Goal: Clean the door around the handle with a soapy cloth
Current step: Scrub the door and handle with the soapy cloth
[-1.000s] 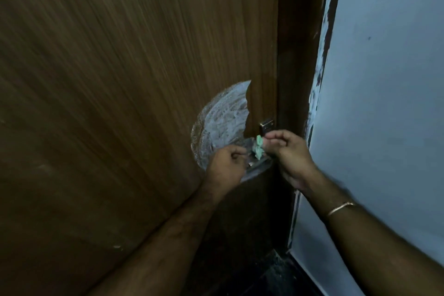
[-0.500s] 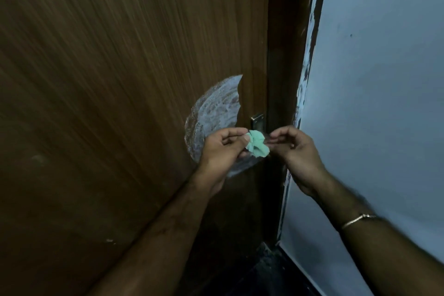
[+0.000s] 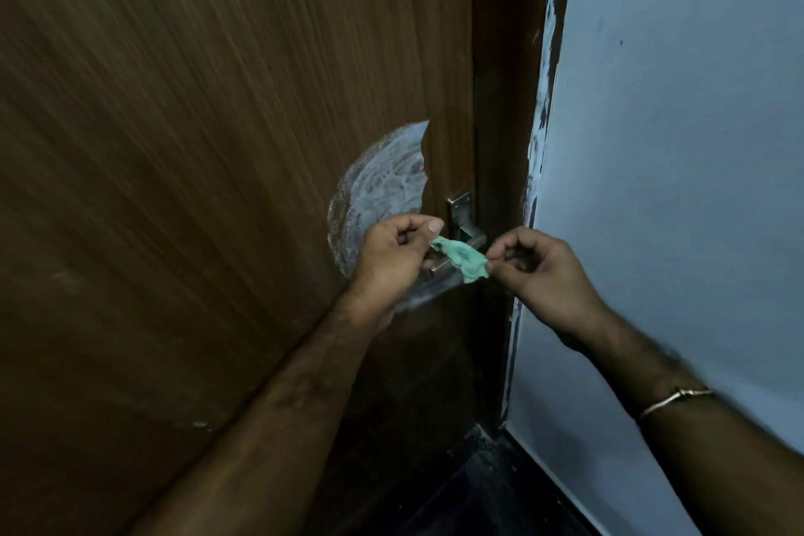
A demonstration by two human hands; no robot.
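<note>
A brown wooden door (image 3: 209,170) fills the left of the view. A white soapy patch (image 3: 383,183) covers the wood just left of the metal handle (image 3: 460,211). A small green cloth (image 3: 463,258) is stretched in front of the handle. My left hand (image 3: 391,261) pinches its left end between thumb and fingers. My right hand (image 3: 544,274) pinches its right end. Both hands hover just off the door, and the handle's lever is partly hidden behind the cloth.
The dark door frame (image 3: 500,100) runs up beside the handle. A pale blue wall (image 3: 678,144) with chipped paint along its edge stands on the right. A dark floor (image 3: 491,487) shows at the bottom. A thin bracelet (image 3: 674,398) circles my right wrist.
The crumpled cloth has been pulled out between my two hands, which have moved apart. Earlier both hands were bunched close together at the handle.
</note>
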